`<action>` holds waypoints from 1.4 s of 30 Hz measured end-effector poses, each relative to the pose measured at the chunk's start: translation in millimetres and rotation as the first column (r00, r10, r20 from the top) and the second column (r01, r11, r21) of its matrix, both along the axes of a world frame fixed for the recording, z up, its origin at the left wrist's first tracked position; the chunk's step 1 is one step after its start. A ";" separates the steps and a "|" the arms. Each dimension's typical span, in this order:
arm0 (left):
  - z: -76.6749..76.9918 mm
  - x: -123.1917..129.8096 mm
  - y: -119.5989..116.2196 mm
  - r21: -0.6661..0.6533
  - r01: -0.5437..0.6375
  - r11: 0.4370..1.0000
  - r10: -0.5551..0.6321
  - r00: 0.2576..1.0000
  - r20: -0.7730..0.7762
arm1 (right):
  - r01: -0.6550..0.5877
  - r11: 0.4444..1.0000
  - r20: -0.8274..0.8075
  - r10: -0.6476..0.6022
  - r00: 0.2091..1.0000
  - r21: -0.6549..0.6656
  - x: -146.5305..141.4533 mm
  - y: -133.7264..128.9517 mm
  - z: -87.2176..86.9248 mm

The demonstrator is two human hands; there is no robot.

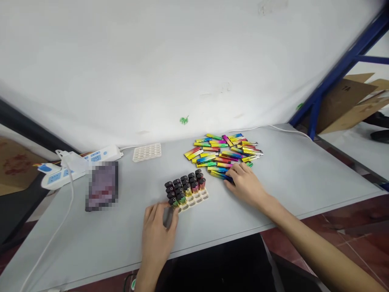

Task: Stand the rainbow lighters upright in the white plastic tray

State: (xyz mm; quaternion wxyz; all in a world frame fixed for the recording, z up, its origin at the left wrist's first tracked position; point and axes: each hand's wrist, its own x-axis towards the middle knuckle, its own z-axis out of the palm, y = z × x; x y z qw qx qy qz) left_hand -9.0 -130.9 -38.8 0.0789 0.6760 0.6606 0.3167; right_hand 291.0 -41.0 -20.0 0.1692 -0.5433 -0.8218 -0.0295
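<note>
A cream tray with oval slots stands on the table, its back and left slots filled with upright black-topped lighters; several front slots are bare. My left hand curls at the tray's front left corner, thumb and fingertips against it beside a green lighter. To the right my right hand reaches the near edge of a pile of shiny rainbow metal lighter cases. Its fingers close over the end of a yellow-and-blue lighter case, and the fingertips are partly hidden.
A second slotted tray lies near the wall. At the left are a white power strip with plugs, a cable and a blurred dark flat object. Blue metal framing and cardboard boxes stand at the right.
</note>
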 end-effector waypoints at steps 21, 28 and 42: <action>2.7 0.5 -0.4 -0.031 -0.018 0.999 0.018 1.000 -0.004 | -0.401 0.788 -0.879 -0.464 0.113 -0.467 -40.8 21.8 4.4; 1.4 -0.1 -0.1 -0.061 -0.034 0.998 0.033 0.999 -0.021 | -0.391 0.795 -0.877 -0.476 0.070 -0.463 -44.0 12.0 1.2; -2.9 -1.6 0.9 0.008 -0.040 0.999 0.040 0.998 -0.038 | -0.387 0.792 -0.870 -0.490 0.061 -0.473 -45.6 5.5 -1.8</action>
